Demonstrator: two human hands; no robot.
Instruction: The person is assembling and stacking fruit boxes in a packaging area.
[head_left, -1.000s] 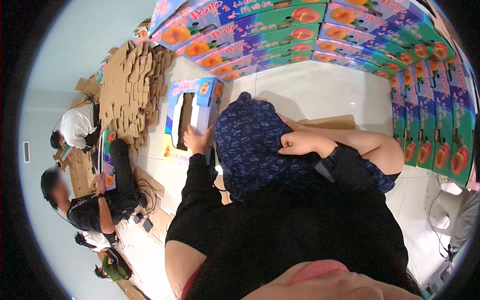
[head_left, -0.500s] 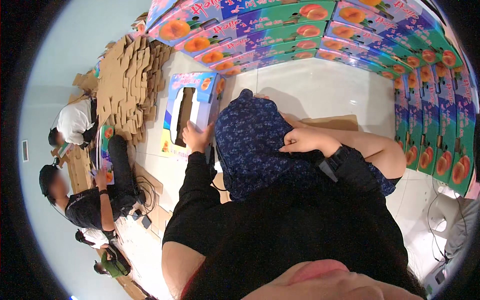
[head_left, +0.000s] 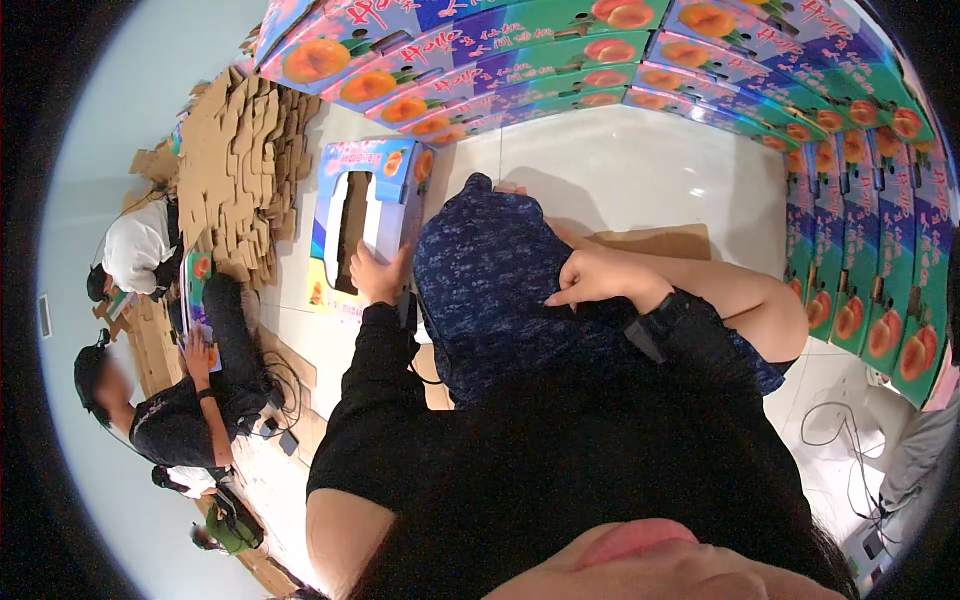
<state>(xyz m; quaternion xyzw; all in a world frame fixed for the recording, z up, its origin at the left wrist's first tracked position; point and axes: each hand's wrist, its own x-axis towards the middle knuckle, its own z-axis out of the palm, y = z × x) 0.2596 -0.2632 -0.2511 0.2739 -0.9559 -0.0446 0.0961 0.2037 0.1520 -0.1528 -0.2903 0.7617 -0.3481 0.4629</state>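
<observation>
My left hand (head_left: 374,274) rests on a colourful fruit carton (head_left: 393,215) that lies on the floor to my left. Its fingers are at the edge of the carton's long opening, and the thumb is spread toward the carton's right side. Dark blue patterned cloth (head_left: 490,265) covers my lap and knee. Over this cloth, my right hand (head_left: 608,276) is loosely closed, with one digit pointing down-left onto the fabric. Whatever its curled fingers may hold is hidden.
Stacked fruit cartons (head_left: 480,80) form a wall ahead, continuing on the right (head_left: 870,260). Brown flat cardboard (head_left: 235,165) is piled at far left. Other people sit along the left, one in black (head_left: 175,420). Cables (head_left: 285,385) lie on the floor. Cardboard (head_left: 655,242) lies behind my leg.
The view has shifted slightly, so most things sit a little further left. My right hand's pointing digit now stretches out more over the cloth. My left hand stays on the carton.
</observation>
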